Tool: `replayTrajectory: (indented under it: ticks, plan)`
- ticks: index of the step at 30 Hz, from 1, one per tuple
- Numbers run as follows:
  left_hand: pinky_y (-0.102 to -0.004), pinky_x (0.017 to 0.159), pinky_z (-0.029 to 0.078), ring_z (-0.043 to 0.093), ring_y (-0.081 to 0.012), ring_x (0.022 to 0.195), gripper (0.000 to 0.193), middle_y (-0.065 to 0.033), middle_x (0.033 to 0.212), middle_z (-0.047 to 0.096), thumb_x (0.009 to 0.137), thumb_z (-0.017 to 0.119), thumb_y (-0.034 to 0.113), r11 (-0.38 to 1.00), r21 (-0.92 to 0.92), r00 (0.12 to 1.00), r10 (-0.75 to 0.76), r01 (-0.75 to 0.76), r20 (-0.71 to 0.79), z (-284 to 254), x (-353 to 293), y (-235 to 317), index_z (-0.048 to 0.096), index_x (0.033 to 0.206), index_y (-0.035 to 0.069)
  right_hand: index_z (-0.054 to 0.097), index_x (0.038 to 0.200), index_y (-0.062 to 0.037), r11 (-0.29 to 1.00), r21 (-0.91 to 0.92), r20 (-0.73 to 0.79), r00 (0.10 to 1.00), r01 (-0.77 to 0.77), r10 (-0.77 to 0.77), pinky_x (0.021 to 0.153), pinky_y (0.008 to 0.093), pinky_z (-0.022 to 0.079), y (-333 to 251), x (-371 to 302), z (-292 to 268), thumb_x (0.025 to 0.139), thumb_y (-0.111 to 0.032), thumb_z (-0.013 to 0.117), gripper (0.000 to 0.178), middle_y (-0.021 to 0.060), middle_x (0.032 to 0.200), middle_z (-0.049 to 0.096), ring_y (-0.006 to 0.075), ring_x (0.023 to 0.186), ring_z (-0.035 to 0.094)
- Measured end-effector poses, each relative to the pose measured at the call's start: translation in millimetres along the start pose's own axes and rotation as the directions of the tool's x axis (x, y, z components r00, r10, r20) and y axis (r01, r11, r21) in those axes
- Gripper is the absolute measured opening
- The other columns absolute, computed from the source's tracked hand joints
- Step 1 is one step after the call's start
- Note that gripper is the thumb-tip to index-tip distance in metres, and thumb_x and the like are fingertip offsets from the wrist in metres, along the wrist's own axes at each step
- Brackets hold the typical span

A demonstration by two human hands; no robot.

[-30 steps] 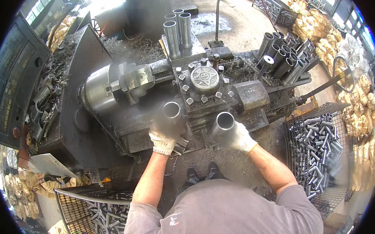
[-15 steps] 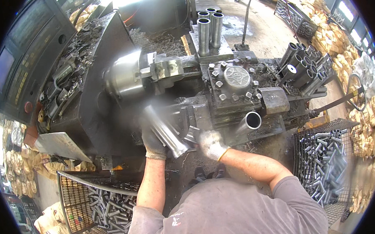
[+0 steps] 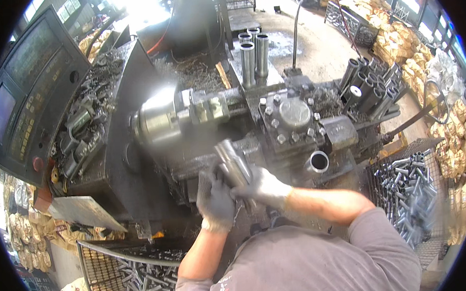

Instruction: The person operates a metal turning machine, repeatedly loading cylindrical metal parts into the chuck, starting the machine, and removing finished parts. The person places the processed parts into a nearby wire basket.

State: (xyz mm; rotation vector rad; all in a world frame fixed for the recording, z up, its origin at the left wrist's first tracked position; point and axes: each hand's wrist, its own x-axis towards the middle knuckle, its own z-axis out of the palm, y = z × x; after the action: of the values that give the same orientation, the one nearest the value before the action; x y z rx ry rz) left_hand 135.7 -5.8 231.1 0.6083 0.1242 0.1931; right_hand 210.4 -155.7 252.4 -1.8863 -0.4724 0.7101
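A shiny metal tube (image 3: 236, 164) is tilted in front of my chest, its upper end leaning left toward the lathe. My right hand (image 3: 265, 189), in a whitish knit glove, is closed round its lower part. Beside the tube on the left is my left hand (image 3: 216, 201) in a grey-stained glove, fingers pointing up and fairly straight. Whether those fingers touch the tube I cannot tell. Beyond the hands lies the lathe's chuck (image 3: 159, 118), with the tool post (image 3: 294, 115) to its right. A single tube (image 3: 318, 161) stands just right of my right hand.
Several tubes (image 3: 247, 62) stand upright behind the tool post; more are stacked in a rack (image 3: 368, 86) at right. Wire baskets of short tubes stand at lower left (image 3: 98, 247) and right (image 3: 433, 186). A control panel (image 3: 22, 94) rises at far left. Metal shavings (image 3: 186, 71) lie behind the chuck.
The tube has moved right and my right hand has come onto it; a short metal piece showed by that hand before. My left hand has shifted right, its fingers now straighter. The view has shifted.
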Motion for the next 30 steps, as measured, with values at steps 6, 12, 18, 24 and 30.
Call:
replayTrajectory:
  ticks: [6, 12, 18, 24, 30]
  plan:
    - [-0.0547, 0.113, 0.048, 0.063, -0.0443, 0.129, 0.06, -0.025, 0.139, 0.066, 0.091, 0.076, 0.035, -0.663, 0.696, 0.754, 0.299, -0.277, 0.585, -28, 125, 108, 0.065, 0.137, 0.0, 0.056, 0.142, -0.0038, 0.913, -0.247, 0.111, 0.945, 0.325, -0.307, 0.094, 0.0458, 0.061, -113, -25, -103, 0.076, -0.023, 0.089, 0.077, 0.0223, 0.121, 0.074, 0.0356, 0.107, 0.075]
    - [-0.0514, 0.119, 0.046, 0.06, -0.0447, 0.134, 0.09, -0.0252, 0.145, 0.062, 0.065, 0.087, 0.037, -0.844, 0.534, 0.958, 0.11, -0.051, 0.266, 32, 187, 165, 0.057, 0.143, 0.002, 0.059, 0.141, -0.0077, 0.192, -0.943, 0.163, 0.879, 0.273, -0.448, 0.088, 0.0464, 0.062, -130, 117, -203, 0.074, -0.013, 0.086, 0.073, 0.018, 0.116, 0.073, 0.0337, 0.101, 0.077]
    - [-0.0448, 0.123, 0.045, 0.056, -0.0401, 0.143, 0.113, -0.0237, 0.153, 0.059, 0.06, 0.096, 0.046, -0.807, 0.587, 0.996, -0.009, -0.062, 0.093, 27, 233, 187, 0.051, 0.154, 0.002, 0.07, 0.114, -0.002, 0.093, -0.915, 0.379, 0.916, 0.392, -0.132, 0.077, 0.048, 0.062, -73, 220, -207, 0.074, -0.019, 0.084, 0.045, 0.0223, 0.091, 0.076, 0.0387, 0.088, 0.078]
    - [-0.0519, 0.118, 0.05, 0.061, -0.0418, 0.137, 0.073, -0.0219, 0.147, 0.063, 0.086, 0.083, 0.017, -0.777, 0.59, 0.715, 0.284, -0.219, 0.639, 20, 171, 133, 0.055, 0.152, 0.004, 0.069, 0.117, 0.0027, 0.331, -0.815, 0.501, 0.865, 0.475, -0.008, 0.078, 0.0487, 0.061, -27, 271, -182, 0.072, -0.028, 0.087, 0.057, 0.0251, 0.1, 0.078, 0.04, 0.092, 0.077]
    - [-0.0448, 0.099, 0.058, 0.072, -0.0338, 0.116, 0.053, -0.0159, 0.129, 0.074, 0.092, 0.083, 0.023, 0.04, 0.994, 0.95, 0.294, 0.102, -0.109, -98, -11, 16, 0.066, 0.139, 0.006, 0.07, 0.132, 0.0004, 0.432, -0.74, 0.503, 0.851, 0.515, -0.153, 0.096, 0.0424, 0.061, -48, 261, -156, 0.076, -0.038, 0.087, 0.07, 0.023, 0.117, 0.079, 0.0349, 0.109, 0.077]
